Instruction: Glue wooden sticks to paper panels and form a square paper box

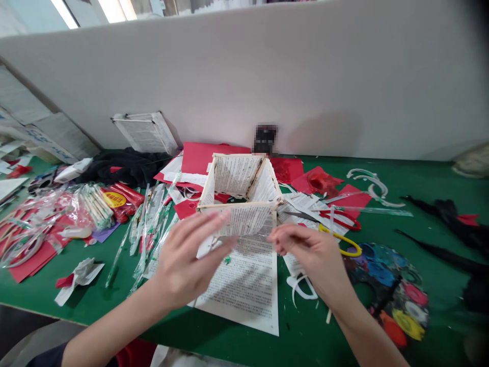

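Note:
A bottomless box (pixel 248 216) of printed paper on a thin stick frame stands in front of me. My left hand (pixel 191 250) is open at its front left, fingers stretched toward the front wall and slightly blurred; I cannot tell whether they touch it. At the front right corner my right hand (pixel 305 250) is closed in a pinch. Whatever lies between those fingertips is too small or hidden to name. Below the box a printed sheet (pixel 244 293) lies on the green table. Scissors (pixel 344 219) with red and yellow handles rest just beyond my right hand.
A paint palette (pixel 412 295) lies at the right, near black cloth strips (pixel 451 219). To the left are plastic-wrapped sticks (pixel 93 206), clear strips (pixel 143 229) and red paper (pixel 34 260). A paper-covered panel (pixel 147 132) leans on the white partition (pixel 229 76).

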`<state>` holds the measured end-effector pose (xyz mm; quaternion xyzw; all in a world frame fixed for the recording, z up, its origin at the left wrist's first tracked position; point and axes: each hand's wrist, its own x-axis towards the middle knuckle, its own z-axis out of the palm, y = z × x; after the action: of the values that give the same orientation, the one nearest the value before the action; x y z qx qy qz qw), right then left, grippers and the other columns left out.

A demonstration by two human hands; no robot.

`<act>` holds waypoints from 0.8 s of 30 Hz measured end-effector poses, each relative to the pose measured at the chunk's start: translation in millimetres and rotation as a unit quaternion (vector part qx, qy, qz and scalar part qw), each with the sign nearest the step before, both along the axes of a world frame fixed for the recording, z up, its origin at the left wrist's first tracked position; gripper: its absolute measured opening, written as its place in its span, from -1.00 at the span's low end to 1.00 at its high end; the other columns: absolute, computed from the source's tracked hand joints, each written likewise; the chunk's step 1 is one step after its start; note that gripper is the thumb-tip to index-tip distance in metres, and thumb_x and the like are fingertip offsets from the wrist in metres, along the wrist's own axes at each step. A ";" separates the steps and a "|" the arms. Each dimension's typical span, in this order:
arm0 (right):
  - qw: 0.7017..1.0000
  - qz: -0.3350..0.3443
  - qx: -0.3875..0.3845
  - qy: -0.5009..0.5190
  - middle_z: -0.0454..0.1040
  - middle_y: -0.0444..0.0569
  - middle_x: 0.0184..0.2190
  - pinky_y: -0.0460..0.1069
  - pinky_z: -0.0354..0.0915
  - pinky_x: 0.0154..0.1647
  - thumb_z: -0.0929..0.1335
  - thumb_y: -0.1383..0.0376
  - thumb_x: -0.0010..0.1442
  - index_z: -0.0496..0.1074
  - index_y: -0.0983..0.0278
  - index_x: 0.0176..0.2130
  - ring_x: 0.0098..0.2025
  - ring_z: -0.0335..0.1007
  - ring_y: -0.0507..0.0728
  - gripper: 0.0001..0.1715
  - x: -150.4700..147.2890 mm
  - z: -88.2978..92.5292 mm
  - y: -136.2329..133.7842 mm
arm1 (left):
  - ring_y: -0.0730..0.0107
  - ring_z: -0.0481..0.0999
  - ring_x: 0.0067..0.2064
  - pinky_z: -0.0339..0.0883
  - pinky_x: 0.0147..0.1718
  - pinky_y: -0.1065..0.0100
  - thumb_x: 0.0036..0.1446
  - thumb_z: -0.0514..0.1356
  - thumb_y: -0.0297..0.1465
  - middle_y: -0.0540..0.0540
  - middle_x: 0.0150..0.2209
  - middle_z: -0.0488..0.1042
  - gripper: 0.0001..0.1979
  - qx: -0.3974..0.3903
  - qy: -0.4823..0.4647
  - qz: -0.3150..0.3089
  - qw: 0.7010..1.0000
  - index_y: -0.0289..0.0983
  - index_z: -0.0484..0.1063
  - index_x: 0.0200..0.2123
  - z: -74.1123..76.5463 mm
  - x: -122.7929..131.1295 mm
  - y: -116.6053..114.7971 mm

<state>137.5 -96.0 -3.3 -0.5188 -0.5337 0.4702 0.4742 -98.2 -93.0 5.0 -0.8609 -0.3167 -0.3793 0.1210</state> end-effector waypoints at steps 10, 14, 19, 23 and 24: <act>0.934 -0.192 0.065 -0.295 0.52 0.11 -0.28 0.05 0.22 -0.31 0.34 -0.08 0.06 0.43 0.31 -0.23 -0.31 0.39 0.18 -0.48 -13.9 33.5 93.7 | 0.06 0.40 0.11 0.31 0.05 0.02 0.17 0.13 -0.25 -0.27 0.14 0.37 -0.52 -0.423 -0.332 0.146 0.830 -0.32 0.29 0.12 22.3 16.7 66.4; 0.922 -0.090 0.027 -0.376 0.31 -0.10 -0.60 -0.02 -0.01 -0.50 0.29 0.23 0.12 0.26 0.25 -0.58 -0.54 0.14 0.04 -0.71 -19.6 31.9 102.4 | 0.15 0.46 0.00 0.29 0.04 0.08 0.18 0.06 -0.38 -0.19 -0.03 0.50 -0.61 -0.446 -0.293 0.124 0.836 -0.33 0.34 0.07 16.8 25.5 62.9; 0.919 -0.116 0.036 -0.375 0.09 -0.20 -0.69 -0.03 -0.12 -0.52 0.25 0.31 0.14 0.10 0.24 -0.63 -0.59 -0.04 -0.01 -0.65 -21.8 26.8 78.2 | 0.30 0.49 -0.17 0.34 -0.09 0.24 0.25 -0.03 -0.39 -0.07 -0.21 0.53 -0.60 -0.426 -0.291 0.133 0.846 -0.24 0.31 0.14 11.2 26.0 38.6; 0.918 -0.156 0.070 -0.359 0.12 -0.20 -0.71 -0.04 -0.09 -0.54 0.24 0.26 0.19 0.18 0.24 -0.58 -0.61 -0.03 0.00 -0.68 -23.1 21.9 49.9 | 0.37 0.48 -0.30 0.37 -0.24 0.34 0.31 -0.07 -0.34 -0.02 -0.30 0.53 -0.58 -0.375 -0.283 0.156 0.869 -0.19 0.23 0.20 7.0 31.5 19.8; 0.917 -0.162 0.090 -0.354 0.13 -0.20 -0.71 -0.05 -0.07 -0.54 0.24 0.25 0.20 0.20 0.24 -0.57 -0.61 -0.01 0.00 -0.68 -23.3 21.0 43.4 | 0.39 0.49 -0.29 0.37 -0.26 0.36 0.32 -0.08 -0.35 -0.04 -0.24 0.53 -0.58 -0.356 -0.281 0.159 0.877 -0.19 0.20 0.22 5.3 33.4 16.7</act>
<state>114.2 -52.6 17.7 -0.6859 -0.6155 0.1227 0.3684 -64.8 -76.3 10.3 -0.6412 -0.5834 -0.4425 -0.2293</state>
